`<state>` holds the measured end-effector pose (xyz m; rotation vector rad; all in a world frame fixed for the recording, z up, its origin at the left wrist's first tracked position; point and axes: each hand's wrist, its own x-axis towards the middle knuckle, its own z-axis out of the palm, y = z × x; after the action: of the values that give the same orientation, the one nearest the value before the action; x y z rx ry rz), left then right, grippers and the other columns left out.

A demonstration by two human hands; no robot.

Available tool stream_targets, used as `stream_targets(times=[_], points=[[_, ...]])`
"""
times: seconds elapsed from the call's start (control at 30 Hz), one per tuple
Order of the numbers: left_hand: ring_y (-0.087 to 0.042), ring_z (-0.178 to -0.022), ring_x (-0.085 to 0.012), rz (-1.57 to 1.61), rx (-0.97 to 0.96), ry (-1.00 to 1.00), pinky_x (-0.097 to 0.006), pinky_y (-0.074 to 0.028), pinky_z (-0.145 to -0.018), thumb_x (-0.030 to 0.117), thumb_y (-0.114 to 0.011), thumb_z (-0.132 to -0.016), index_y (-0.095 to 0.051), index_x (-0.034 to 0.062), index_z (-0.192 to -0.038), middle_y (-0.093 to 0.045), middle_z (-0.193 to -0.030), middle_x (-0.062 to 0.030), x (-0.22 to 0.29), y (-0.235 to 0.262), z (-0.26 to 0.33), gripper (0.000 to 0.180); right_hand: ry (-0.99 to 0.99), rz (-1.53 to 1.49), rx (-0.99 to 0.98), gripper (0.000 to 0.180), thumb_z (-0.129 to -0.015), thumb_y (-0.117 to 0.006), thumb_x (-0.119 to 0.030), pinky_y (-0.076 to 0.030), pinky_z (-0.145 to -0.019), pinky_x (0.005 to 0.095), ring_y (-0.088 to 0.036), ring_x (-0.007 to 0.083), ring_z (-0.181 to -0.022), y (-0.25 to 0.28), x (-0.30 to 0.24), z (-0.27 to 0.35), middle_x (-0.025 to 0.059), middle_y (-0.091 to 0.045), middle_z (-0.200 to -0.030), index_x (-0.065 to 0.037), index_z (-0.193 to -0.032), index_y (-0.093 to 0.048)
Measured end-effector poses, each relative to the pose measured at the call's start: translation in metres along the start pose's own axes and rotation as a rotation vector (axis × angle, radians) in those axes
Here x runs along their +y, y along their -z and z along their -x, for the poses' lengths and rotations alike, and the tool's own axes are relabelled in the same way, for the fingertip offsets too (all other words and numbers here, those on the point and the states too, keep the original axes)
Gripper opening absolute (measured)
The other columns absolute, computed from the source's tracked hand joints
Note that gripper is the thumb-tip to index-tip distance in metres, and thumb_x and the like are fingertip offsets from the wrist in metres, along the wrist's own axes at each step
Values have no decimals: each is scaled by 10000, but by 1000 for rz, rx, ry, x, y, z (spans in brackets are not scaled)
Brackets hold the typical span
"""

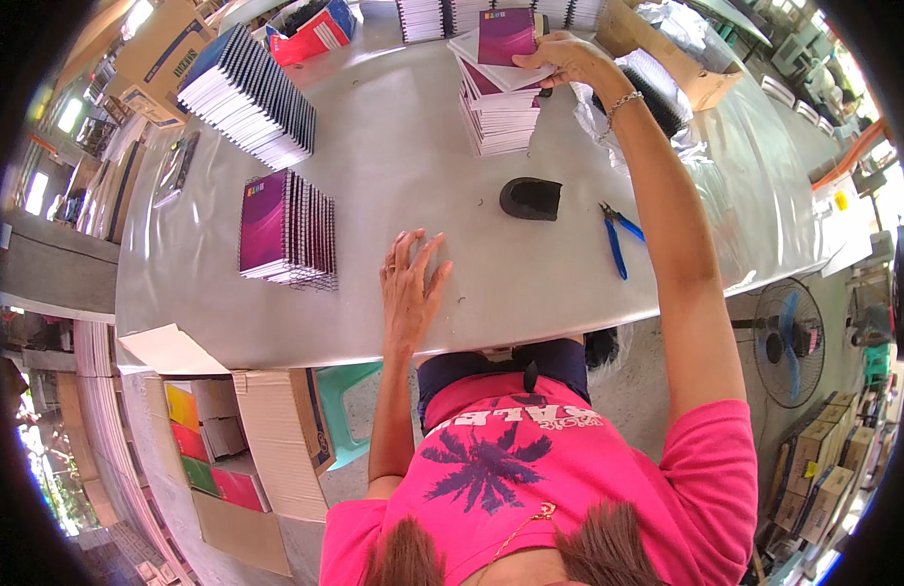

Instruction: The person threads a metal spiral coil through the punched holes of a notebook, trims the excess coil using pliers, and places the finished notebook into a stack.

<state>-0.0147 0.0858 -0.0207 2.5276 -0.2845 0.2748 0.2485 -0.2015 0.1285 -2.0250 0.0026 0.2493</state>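
Observation:
My right hand point(576, 61) reaches to the far side of the table, its fingers closed on the edge of a purple-covered notebook point(506, 39). That notebook lies on top of a stack of unbound-looking notebooks point(499, 122) with white page edges. My left hand point(410, 288) rests on the tabletop with its fingers apart and nothing in it. Between my hands and the stack sits a black curved block point(531, 199). Blue-handled cutters point(619, 241) lie under my right forearm. Left of my left hand stands a pile of purple spiral notebooks point(286, 230).
A taller pile of spiral notebooks point(247, 98) stands at the far left of the grey table point(393, 146). Black wire coils point(652, 98) in plastic lie at the far right, by a cardboard box point(714, 90). An open carton point(281, 439) stands below the near left edge.

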Motion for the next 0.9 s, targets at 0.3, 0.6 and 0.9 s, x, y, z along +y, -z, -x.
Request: stream_targets(times=[0.3,0.6,0.9], points=[[-355,-1376,-274,10,-4,2,-452,-268,-1121,312,-603,-935,-583,171,-1315,-469,-1388,-68,5,5,0,406,1,-31,-22,291,-810,-792,-175,-611,-697,326,-655,212,-856,3,0,1,79,-667,-982,-17,-1019,-665],[-392,-1342,-288,-8,36,-27,-451,-299,-1100,321,-611,-938,-590,159,-1289,-489,-1344,-80,4,0,1,387,54,46,-12,405,-804,-780,-154,-619,-675,353,-673,208,-814,2,-10,16,97,-663,-1013,-14,-1149,-622],[-390,-1346,-303,-4,14,-51,-459,-307,-1099,311,-616,-934,-596,168,-1292,-485,-1362,-76,11,-3,-6,386,309,1404,129,403,-810,-684,-493,-562,-777,422,-704,305,-870,16,3,-57,159,-714,-914,-129,-964,-761]])
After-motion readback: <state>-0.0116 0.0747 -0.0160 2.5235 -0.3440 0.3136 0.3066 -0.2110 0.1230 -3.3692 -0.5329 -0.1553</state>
